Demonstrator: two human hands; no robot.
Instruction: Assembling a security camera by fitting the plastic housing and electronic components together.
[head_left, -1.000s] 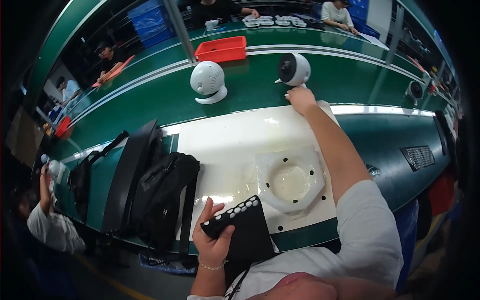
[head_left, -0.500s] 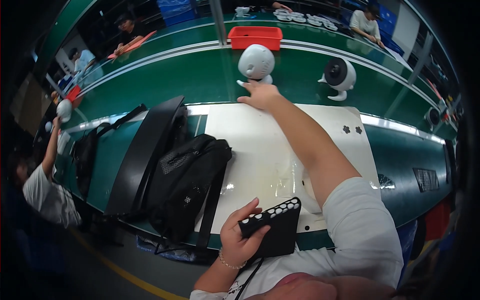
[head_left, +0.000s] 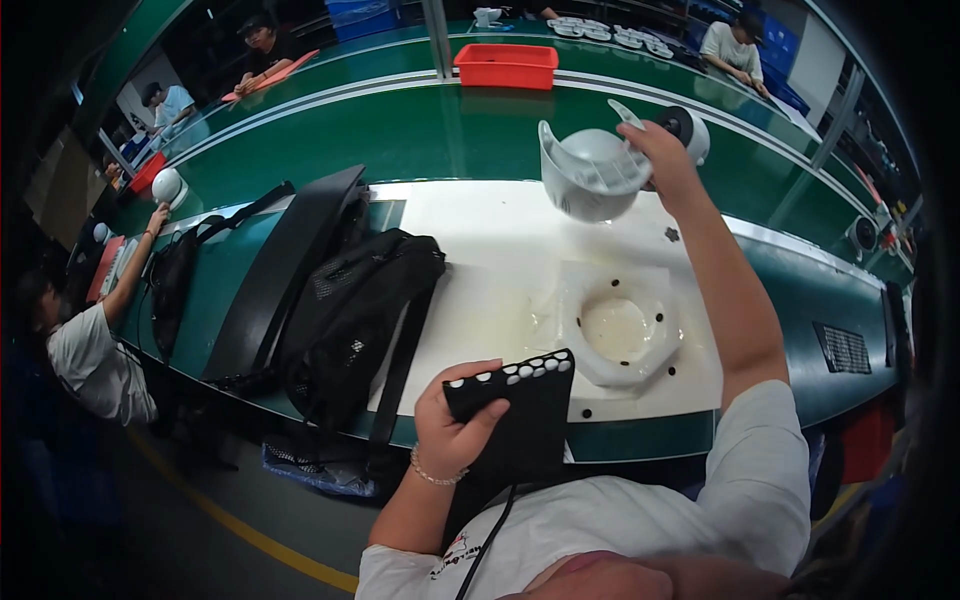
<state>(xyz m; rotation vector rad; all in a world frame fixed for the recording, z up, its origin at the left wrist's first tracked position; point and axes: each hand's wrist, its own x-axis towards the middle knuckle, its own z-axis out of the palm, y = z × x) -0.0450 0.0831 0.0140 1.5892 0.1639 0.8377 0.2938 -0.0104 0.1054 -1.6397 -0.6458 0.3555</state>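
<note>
Right hand (head_left: 668,150) lifts white housing (head_left: 592,172); left hand (head_left: 455,425) grips black pad (head_left: 520,410).

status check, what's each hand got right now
Left hand grips black pad with white dots. Right hand holds white dome-shaped housing above white mat. Black backpack alongside, apart.

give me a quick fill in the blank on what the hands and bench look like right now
1. The right hand holds a white dome-shaped part up above the ____ mat.
2. The left hand grips a ____ rectangular tool with a row of white dots.
3. On the white mat lies a white ring-shaped holder, and left of it a black ____.
4. The tray at the far side of the green bench is ____.

Missing words: white; black; backpack; red
</note>
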